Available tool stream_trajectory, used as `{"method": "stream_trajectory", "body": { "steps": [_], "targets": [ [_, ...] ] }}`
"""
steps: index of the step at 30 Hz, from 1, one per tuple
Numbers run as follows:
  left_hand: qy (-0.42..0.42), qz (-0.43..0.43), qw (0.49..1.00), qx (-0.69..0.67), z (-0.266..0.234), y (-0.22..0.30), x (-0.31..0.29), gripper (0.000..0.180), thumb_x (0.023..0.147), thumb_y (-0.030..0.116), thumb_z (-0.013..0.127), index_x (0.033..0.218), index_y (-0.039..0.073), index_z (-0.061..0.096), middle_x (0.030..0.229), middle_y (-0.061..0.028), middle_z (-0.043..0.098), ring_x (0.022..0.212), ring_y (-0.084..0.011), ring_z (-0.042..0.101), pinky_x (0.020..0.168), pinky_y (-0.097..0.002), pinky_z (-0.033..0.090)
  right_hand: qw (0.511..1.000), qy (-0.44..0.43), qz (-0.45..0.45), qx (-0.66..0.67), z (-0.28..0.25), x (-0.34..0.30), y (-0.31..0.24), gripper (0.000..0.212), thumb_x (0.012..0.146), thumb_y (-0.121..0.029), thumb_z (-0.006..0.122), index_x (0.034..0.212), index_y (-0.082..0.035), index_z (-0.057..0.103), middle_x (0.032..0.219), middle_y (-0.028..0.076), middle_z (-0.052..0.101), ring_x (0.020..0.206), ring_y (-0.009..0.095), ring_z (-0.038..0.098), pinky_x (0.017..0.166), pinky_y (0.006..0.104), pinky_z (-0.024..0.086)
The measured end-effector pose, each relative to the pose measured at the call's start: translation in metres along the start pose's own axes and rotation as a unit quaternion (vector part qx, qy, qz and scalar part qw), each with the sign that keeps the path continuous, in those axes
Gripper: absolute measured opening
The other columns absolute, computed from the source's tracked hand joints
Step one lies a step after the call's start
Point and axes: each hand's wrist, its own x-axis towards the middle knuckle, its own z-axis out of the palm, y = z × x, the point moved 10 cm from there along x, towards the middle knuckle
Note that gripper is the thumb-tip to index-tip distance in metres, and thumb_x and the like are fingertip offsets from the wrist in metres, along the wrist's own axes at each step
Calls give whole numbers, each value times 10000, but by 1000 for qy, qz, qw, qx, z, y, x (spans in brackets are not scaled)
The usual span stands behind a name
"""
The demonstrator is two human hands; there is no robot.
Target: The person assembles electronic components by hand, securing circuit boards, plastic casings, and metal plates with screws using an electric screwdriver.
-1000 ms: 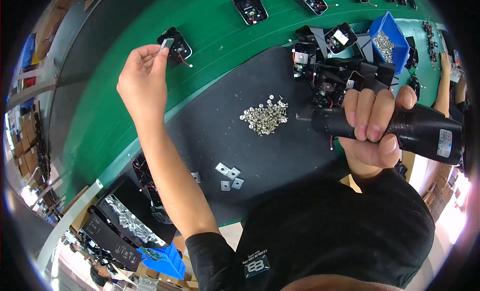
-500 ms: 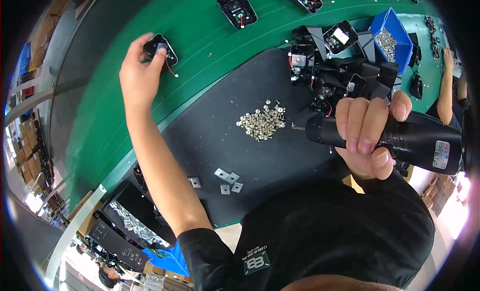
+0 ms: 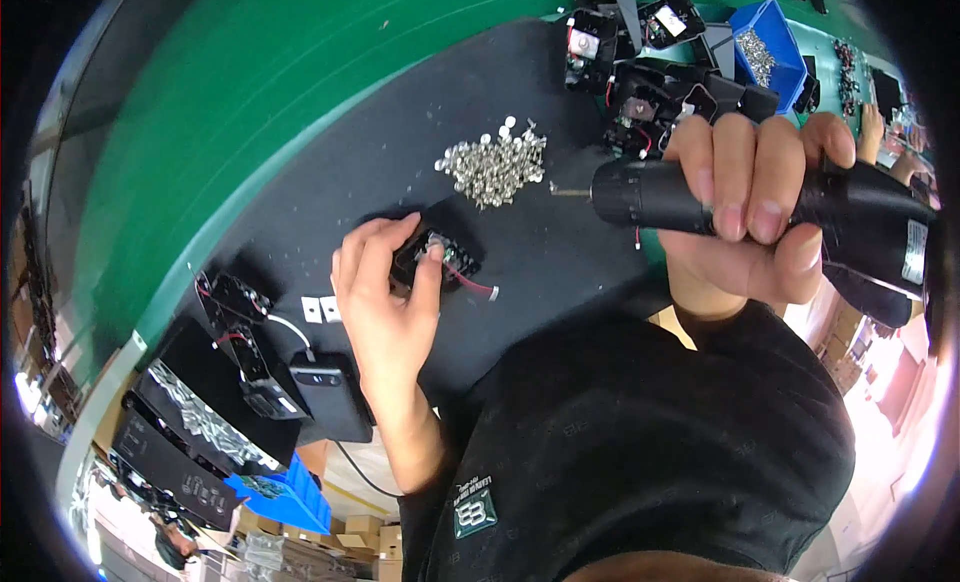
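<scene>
My left hand point(image 3: 385, 297) grips a small black plastic housing point(image 3: 457, 254) by its sides, low over the dark mat. A circuit board shows inside it, and a red lead with a white plug trails to the right. In my right hand point(image 3: 745, 207) is a black electric screwdriver point(image 3: 648, 194), held level with its bit pointing left. A small screw point(image 3: 553, 187) appears to sit at the tip of the bit, apart from the housing. Just beyond the housing lies a pile of silver screws point(image 3: 492, 168). Square metal plates point(image 3: 313, 310) lie beside my left hand, partly covered by it.
More black housings point(image 3: 590, 47) crowd the far right, beside a blue bin point(image 3: 785, 67) of screws. A green belt point(image 3: 300, 72) runs behind the mat. At left are a dark phone-like device point(image 3: 325, 387) with a white cable and a tray of metal parts point(image 3: 205, 417). Another person's hand point(image 3: 873, 125) shows far right.
My left hand has brought the housing from the green belt back to the mat, near the screw pile. The screwdriver stays in my right hand, and the whole view has shifted.
</scene>
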Motion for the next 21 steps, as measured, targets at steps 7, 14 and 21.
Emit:
{"method": "stream_trajectory", "body": {
  "steps": [7, 14, 21],
  "targets": [
    [-2, 30, 999, -31, 0, 16, -1, 390, 698, 77, 759, 1075, 34, 671, 1026, -121, 628, 985, -335, 577, 903, -402, 428, 999, -38, -7, -4, 24, -8, -6, 456, 843, -225, 672, 1249, -150, 477, 771, -46, 515, 689, 90, 492, 742, 274, 384],
    [85, 222, 971, 10, -10, 57, -27, 446, 621, 234, 818, 1032, 105, 704, 1008, -16, 656, 954, -222, 573, 863, -347, 357, 992, -97, 29, 75, 55, -14, -5, 484, 844, -205, 694, 1261, -141, 457, 820, -18, 572, 759, 108, 556, 775, 276, 412],
    [130, 273, 953, 12, 1, 67, -41, 314, 618, 180, 810, 918, 170, 718, 886, 37, 671, 906, -188, 609, 844, -404, 382, 994, 26, -13, 106, 47, -29, -7, 496, 794, -206, 726, 1184, -102, 437, 734, -94, 507, 668, 39, 509, 745, 244, 379]
  ]
}}
